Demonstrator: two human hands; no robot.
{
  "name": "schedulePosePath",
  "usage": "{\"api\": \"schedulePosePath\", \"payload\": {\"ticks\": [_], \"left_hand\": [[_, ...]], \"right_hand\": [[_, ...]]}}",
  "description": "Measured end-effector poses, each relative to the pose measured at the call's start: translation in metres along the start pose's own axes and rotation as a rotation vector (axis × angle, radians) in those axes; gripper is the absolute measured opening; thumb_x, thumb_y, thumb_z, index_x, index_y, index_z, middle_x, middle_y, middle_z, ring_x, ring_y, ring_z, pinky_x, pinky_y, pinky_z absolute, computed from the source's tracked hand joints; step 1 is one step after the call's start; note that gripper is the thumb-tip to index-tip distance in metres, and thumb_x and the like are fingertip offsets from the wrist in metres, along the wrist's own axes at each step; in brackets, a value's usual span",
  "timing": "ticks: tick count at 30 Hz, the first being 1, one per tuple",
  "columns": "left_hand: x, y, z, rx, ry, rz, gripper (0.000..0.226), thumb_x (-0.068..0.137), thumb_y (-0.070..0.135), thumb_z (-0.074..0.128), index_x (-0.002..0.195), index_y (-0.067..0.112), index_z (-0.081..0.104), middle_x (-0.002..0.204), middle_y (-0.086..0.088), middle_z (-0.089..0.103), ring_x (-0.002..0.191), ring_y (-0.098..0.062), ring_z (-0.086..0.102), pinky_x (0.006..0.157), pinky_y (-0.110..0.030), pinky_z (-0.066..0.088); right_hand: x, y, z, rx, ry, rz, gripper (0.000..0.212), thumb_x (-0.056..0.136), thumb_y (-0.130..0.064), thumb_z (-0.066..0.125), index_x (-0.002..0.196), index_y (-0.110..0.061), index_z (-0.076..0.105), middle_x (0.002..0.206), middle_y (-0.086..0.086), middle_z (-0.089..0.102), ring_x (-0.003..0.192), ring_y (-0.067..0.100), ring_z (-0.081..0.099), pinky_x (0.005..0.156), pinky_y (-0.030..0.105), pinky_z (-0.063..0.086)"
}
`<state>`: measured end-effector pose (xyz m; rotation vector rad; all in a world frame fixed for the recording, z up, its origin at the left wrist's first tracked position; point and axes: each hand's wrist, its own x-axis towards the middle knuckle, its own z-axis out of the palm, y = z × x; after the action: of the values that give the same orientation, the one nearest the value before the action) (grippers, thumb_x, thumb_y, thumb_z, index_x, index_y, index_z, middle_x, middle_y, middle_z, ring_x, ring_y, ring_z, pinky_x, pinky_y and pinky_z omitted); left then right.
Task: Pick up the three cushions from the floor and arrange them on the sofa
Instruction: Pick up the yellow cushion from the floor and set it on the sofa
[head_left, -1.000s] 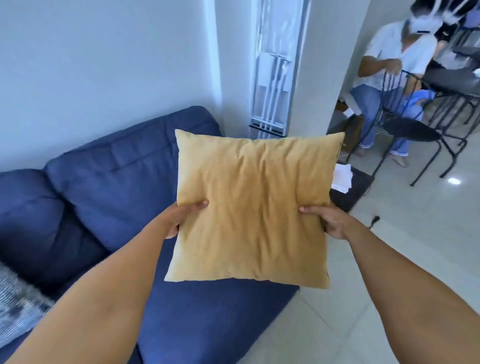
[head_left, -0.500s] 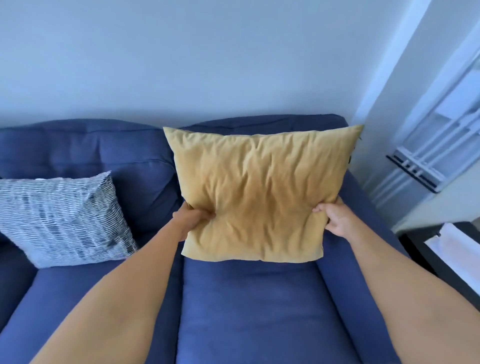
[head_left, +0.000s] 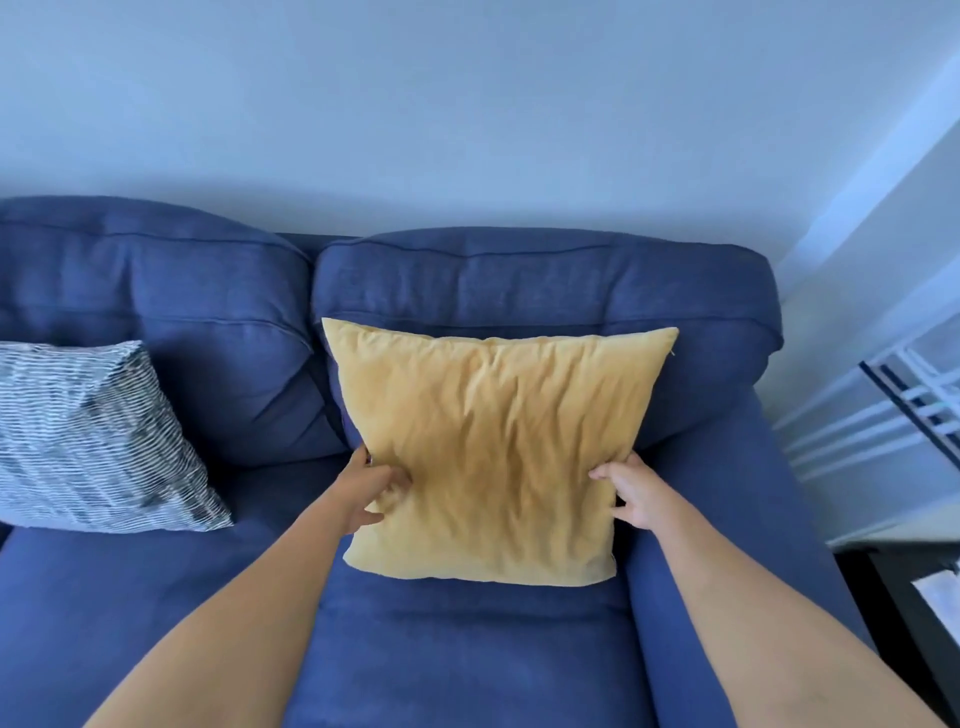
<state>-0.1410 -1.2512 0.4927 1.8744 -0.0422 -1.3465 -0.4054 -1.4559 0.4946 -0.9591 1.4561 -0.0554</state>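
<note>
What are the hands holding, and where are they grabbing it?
The yellow cushion, by its two side edges low down: left hand on its left edge, right hand on its right edge.

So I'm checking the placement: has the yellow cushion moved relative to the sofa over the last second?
Yes. The yellow cushion went from mid-air in front of the sofa down against its right backrest, bottom edge on the seat.

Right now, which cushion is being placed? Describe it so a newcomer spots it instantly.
Find the blue sofa against the pale wall. On its right-hand seat, leaning on the backrest, is the yellow cushion, with the left hand and right hand on its lower sides. It is plain, unlike the striped grey-white cushion further left.
</note>
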Motion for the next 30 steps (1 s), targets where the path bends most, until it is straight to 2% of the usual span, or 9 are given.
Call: {"api": "schedulePosePath", "payload": {"ticks": [6, 10, 12, 16, 19, 21, 23, 26, 30], "left_hand": [[0.006, 0.046, -0.015, -0.061, 0.075, 0.033, 0.079, 0.061, 0.035, 0.078, 0.134, 0.018, 0.052, 0.14, -0.003, 0.054, 0.129, -0.029, 0.049, 0.105, -0.043, 0.041], [0.007, 0.099, -0.026, -0.186, 0.238, 0.177, 0.116, 0.059, 0.066, 0.073, 0.154, 0.023, 0.023, 0.159, 0.001, 0.032, 0.145, -0.028, 0.033, 0.117, -0.047, 0.029], [0.01, 0.118, -0.026, -0.188, 0.262, 0.196, 0.12, 0.054, 0.07, 0.071, 0.154, 0.019, 0.028, 0.156, 0.003, 0.035, 0.142, -0.024, 0.036, 0.115, -0.043, 0.033], [0.015, 0.129, -0.022, -0.165, 0.394, 0.2, 0.08, 0.075, 0.053, 0.071, 0.137, 0.007, 0.048, 0.122, -0.001, 0.055, 0.116, -0.023, 0.054, 0.102, -0.035, 0.046], [0.009, 0.134, -0.033, -0.11, 0.447, 0.285, 0.02, 0.083, 0.033, 0.071, 0.086, 0.017, 0.06, 0.094, -0.004, 0.051, 0.087, -0.021, 0.051, 0.068, -0.026, 0.044], [0.002, 0.14, -0.046, -0.074, 0.467, 0.333, 0.03, 0.083, 0.03, 0.071, 0.066, 0.02, 0.048, 0.085, -0.004, 0.048, 0.08, -0.019, 0.047, 0.065, -0.025, 0.04], [-0.008, 0.146, -0.057, -0.07, 0.501, 0.37, 0.026, 0.083, 0.027, 0.073, 0.068, 0.018, 0.054, 0.082, 0.0, 0.053, 0.088, -0.018, 0.052, 0.077, -0.027, 0.044], [-0.013, 0.145, -0.064, -0.058, 0.564, 0.366, 0.018, 0.084, 0.023, 0.072, 0.098, 0.012, 0.068, 0.102, -0.005, 0.064, 0.102, -0.022, 0.06, 0.094, -0.03, 0.049], [-0.012, 0.134, -0.056, -0.05, 0.583, 0.305, 0.028, 0.089, 0.022, 0.066, 0.11, 0.004, 0.069, 0.093, -0.006, 0.063, 0.094, -0.023, 0.059, 0.093, -0.033, 0.053]], "right_hand": [[0.004, -0.045, -0.014, 0.201, 0.184, -0.159, 0.057, 0.086, -0.011, 0.044, 0.143, -0.01, 0.04, 0.139, 0.007, 0.049, 0.124, 0.029, 0.047, 0.092, 0.039, 0.039], [-0.004, -0.095, -0.019, 0.366, 0.302, -0.342, 0.083, 0.084, -0.051, 0.06, 0.153, -0.019, 0.028, 0.153, 0.001, 0.039, 0.137, 0.025, 0.042, 0.109, 0.043, 0.038], [-0.006, -0.111, -0.017, 0.325, 0.354, -0.33, 0.093, 0.079, -0.059, 0.064, 0.153, -0.016, 0.028, 0.155, 0.002, 0.037, 0.139, 0.025, 0.04, 0.113, 0.042, 0.035], [-0.013, -0.118, -0.015, 0.308, 0.417, -0.31, 0.057, 0.082, -0.046, 0.069, 0.127, -0.012, 0.062, 0.126, 0.004, 0.062, 0.103, 0.02, 0.054, 0.088, 0.031, 0.043], [-0.022, -0.117, -0.02, 0.28, 0.521, -0.369, 0.025, 0.088, -0.033, 0.066, 0.103, -0.013, 0.071, 0.083, -0.005, 0.061, 0.091, 0.022, 0.058, 0.076, 0.028, 0.042], [-0.03, -0.12, -0.027, 0.296, 0.603, -0.413, 0.017, 0.089, -0.03, 0.064, 0.089, -0.013, 0.068, 0.069, -0.007, 0.054, 0.084, 0.021, 0.056, 0.074, 0.027, 0.042], [-0.036, -0.123, -0.032, 0.26, 0.644, -0.456, 0.021, 0.088, -0.029, 0.063, 0.089, -0.01, 0.07, 0.071, -0.002, 0.056, 0.082, 0.021, 0.055, 0.073, 0.028, 0.044], [-0.044, -0.125, -0.029, 0.227, 0.676, -0.469, 0.031, 0.09, -0.026, 0.062, 0.107, -0.002, 0.072, 0.089, 0.006, 0.062, 0.088, 0.025, 0.06, 0.077, 0.028, 0.046], [-0.044, -0.121, -0.027, 0.237, 0.637, -0.331, 0.032, 0.09, -0.027, 0.064, 0.117, -0.011, 0.07, 0.099, 0.006, 0.064, 0.093, 0.026, 0.062, 0.077, 0.027, 0.047]]}}
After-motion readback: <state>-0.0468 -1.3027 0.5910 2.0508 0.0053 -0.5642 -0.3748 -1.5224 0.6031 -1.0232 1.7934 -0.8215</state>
